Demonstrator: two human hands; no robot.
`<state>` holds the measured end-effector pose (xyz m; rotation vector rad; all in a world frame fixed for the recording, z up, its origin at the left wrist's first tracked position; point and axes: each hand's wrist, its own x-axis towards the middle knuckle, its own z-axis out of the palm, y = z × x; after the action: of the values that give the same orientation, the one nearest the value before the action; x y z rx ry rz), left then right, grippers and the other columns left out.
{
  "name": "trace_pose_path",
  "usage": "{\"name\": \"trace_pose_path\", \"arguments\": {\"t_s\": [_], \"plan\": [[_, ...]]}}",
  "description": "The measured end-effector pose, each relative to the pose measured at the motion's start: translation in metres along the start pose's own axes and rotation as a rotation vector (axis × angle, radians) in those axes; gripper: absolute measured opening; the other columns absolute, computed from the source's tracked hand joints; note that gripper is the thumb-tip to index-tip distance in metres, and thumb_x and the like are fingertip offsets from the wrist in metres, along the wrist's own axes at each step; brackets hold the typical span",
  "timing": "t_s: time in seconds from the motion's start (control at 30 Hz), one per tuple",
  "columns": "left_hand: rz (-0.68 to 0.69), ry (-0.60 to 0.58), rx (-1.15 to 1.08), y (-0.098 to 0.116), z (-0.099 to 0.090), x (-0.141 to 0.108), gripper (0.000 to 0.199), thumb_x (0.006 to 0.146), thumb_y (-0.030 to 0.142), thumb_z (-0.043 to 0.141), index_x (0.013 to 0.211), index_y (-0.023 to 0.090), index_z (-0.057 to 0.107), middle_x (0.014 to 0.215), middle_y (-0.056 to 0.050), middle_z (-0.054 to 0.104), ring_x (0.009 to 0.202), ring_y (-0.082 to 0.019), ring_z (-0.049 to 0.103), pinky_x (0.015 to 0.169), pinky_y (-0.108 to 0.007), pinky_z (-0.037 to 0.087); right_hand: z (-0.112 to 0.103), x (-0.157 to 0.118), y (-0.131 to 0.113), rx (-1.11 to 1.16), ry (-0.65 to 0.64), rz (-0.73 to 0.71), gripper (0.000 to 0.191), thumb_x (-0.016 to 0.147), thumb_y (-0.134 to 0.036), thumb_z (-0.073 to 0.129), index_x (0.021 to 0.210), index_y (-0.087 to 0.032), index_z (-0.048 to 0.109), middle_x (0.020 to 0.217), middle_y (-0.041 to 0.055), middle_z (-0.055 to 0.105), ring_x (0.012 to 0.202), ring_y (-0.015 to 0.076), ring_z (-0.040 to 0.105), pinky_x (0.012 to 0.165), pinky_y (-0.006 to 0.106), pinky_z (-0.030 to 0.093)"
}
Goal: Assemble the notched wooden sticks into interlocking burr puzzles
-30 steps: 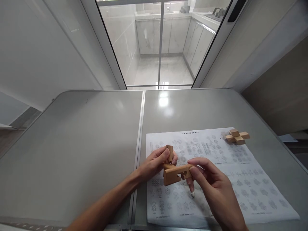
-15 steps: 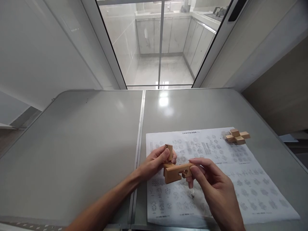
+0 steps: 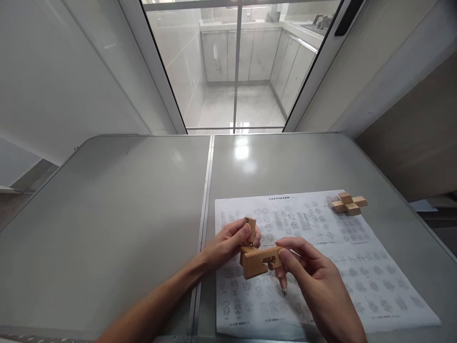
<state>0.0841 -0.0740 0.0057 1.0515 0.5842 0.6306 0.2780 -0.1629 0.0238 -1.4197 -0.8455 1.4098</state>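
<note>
Over the printed sheet (image 3: 321, 286), my left hand (image 3: 233, 239) is closed on an upright wooden piece (image 3: 250, 228) with a small dark mark near its top. My right hand (image 3: 309, 269) pinches the right end of a notched wooden piece (image 3: 255, 264), which lies roughly level and has a cut-out near that end. Its left part meets the wood under my left hand; whether they interlock is hard to tell. An assembled wooden cross-shaped block (image 3: 348, 204) rests at the sheet's upper right corner.
A grey folding table (image 3: 143, 205) with a metal seam (image 3: 206, 190) spans the view. Beyond its far edge stands a glass door (image 3: 221, 66) with a kitchen behind it. White panels rise at the left.
The notched piece has shifted slightly left and down, with my right hand still on its end. The whole view has moved a little.
</note>
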Motion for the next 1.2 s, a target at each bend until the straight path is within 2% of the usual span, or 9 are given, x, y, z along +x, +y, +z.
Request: {"name": "trace_pose_path", "arguments": {"t_s": [0.17, 0.37, 0.5, 0.7, 0.77, 0.83, 0.97, 1.07, 1.2], "plan": [[0.032, 0.007, -0.050, -0.001, 0.000, 0.000, 0.060, 0.099, 0.074, 0.059, 0.083, 0.016, 0.056, 0.083, -0.002, 0.053, 0.071, -0.012, 0.049, 0.067, -0.024, 0.044, 0.005, -0.001, -0.001, 0.024, -0.007, -0.003, 0.038, 0.090, -0.057, 0.082, 0.103, -0.022, 0.076, 0.063, 0.0005, 0.070, 0.058, 0.0186, 0.065, 0.064, 0.030, 0.058], [-0.034, -0.069, -0.114, -0.008, -0.001, -0.001, 0.056, 0.100, 0.072, 0.057, 0.094, 0.017, 0.057, 0.086, -0.002, 0.052, 0.066, -0.013, 0.059, 0.050, -0.021, 0.051, 0.016, -0.002, 0.006, 0.031, 0.046, -0.014, 0.041, 0.087, -0.059, 0.084, 0.099, -0.021, 0.075, 0.065, 0.0013, 0.071, 0.060, 0.0204, 0.068, 0.066, 0.032, 0.059], [-0.060, -0.133, -0.154, -0.010, -0.001, -0.001, 0.057, 0.100, 0.073, 0.056, 0.102, 0.016, 0.059, 0.092, -0.005, 0.057, 0.073, -0.016, 0.065, 0.060, -0.025, 0.057, 0.015, -0.001, 0.015, 0.052, 0.034, 0.009, 0.040, 0.089, -0.059, 0.083, 0.103, -0.022, 0.075, 0.065, 0.0002, 0.070, 0.063, 0.0213, 0.069, 0.069, 0.032, 0.059], [-0.076, -0.170, -0.097, -0.003, -0.001, -0.004, 0.057, 0.102, 0.072, 0.052, 0.107, 0.016, 0.062, 0.097, -0.007, 0.060, 0.080, -0.017, 0.063, 0.067, -0.026, 0.053, 0.015, 0.000, 0.022, 0.102, 0.061, 0.024, 0.038, 0.087, -0.057, 0.086, 0.102, -0.022, 0.077, 0.068, -0.0001, 0.070, 0.063, 0.0187, 0.066, 0.069, 0.030, 0.057], [-0.068, -0.141, -0.047, -0.004, -0.001, -0.005, 0.055, 0.104, 0.070, 0.050, 0.114, 0.017, 0.063, 0.104, -0.009, 0.061, 0.087, -0.019, 0.064, 0.075, -0.029, 0.054, 0.017, 0.001, 0.022, 0.176, 0.082, 0.045, 0.038, 0.085, -0.055, 0.088, 0.101, -0.021, 0.078, 0.070, 0.0001, 0.070, 0.063, 0.0170, 0.063, 0.069, 0.029, 0.057], [-0.042, -0.083, -0.005, -0.005, 0.000, -0.006, 0.055, 0.107, 0.067, 0.048, 0.136, 0.021, 0.057, 0.112, -0.009, 0.062, 0.094, -0.020, 0.064, 0.086, -0.033, 0.054, 0.018, 0.004, 0.023, 0.293, 0.104, 0.086, 0.038, 0.083, -0.052, 0.092, 0.100, -0.021, 0.080, 0.074, 0.0007, 0.071, 0.063, 0.0153, 0.061, 0.069, 0.028, 0.058], [-0.022, -0.012, 0.078, -0.005, 0.005, -0.009, 0.069, 0.110, 0.062, 0.043, 0.167, 0.028, 0.022, 0.120, -0.010, 0.062, 0.104, -0.021, 0.063, 0.099, -0.038, 0.049, 0.016, 0.012, 0.027, 0.522, 0.099, 0.233, 0.041, 0.071, -0.044, 0.102, 0.097, -0.021, 0.081, 0.095, 0.0036, 0.079, 0.070, 0.0130, 0.068, 0.069, 0.022, 0.062], [0.036, 0.051, 0.236, -0.004, 0.009, -0.012, 0.072, 0.108, 0.068, 0.042, 0.165, 0.024, 0.032, 0.115, -0.009, 0.063, 0.102, -0.024, 0.061, 0.097, -0.040, 0.049, 0.014, 0.015, 0.032, 0.622, 0.062, 0.301, 0.044, 0.067, -0.040, 0.105, 0.099, -0.022, 0.081, 0.105, 0.0030, 0.081, 0.084, 0.0130, 0.075, 0.077, 0.017, 0.064], [0.157, 0.194, 0.471, -0.011, 0.009, -0.013, 0.078, 0.106, 0.075, 0.034, 0.156, 0.017, 0.047, 0.087, -0.003, 0.059, 0.078, -0.020, 0.053, 0.079, -0.035, 0.047, 0.016, 0.015, 0.034, 0.710, 0.044, 0.350, 0.044, 0.067, -0.035, 0.105, 0.101, -0.021, 0.081, 0.105, 0.0027, 0.080, 0.087, 0.0125, 0.077, 0.080, 0.014, 0.064]]}}
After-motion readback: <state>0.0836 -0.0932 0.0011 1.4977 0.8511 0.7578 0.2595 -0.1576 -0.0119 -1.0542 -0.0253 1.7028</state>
